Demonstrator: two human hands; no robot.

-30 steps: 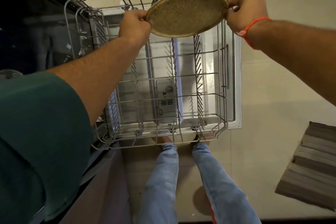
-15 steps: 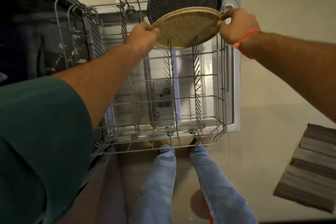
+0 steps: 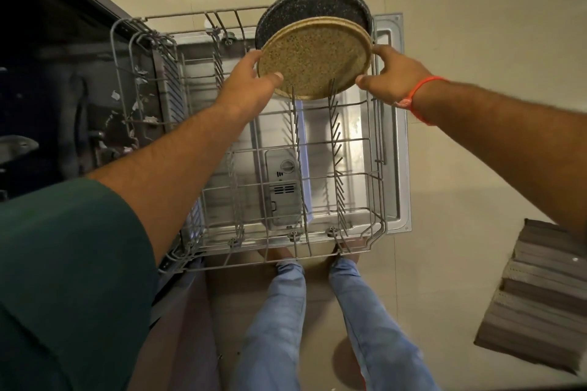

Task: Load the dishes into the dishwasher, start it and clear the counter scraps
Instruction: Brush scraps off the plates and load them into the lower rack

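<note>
This is a home kitchen. A dishwasher stands open, its door [image 3: 394,124] folded down flat and a wire rack [image 3: 317,187] pulled out over it, with 2 plates [image 3: 313,60] standing at the far end. The floor [image 3: 476,25] is glossy cream tile, and a striped mat [image 3: 540,301] lies nearby.

Green sleeve [image 3: 63,263] – orange wristband [image 3: 419,95] – blue jeans [image 3: 279,327]

Speckled tan plate [image 3: 313,60] stands tilted among rack [image 3: 378,149] tines, before dark pan [image 3: 313,8].
</note>
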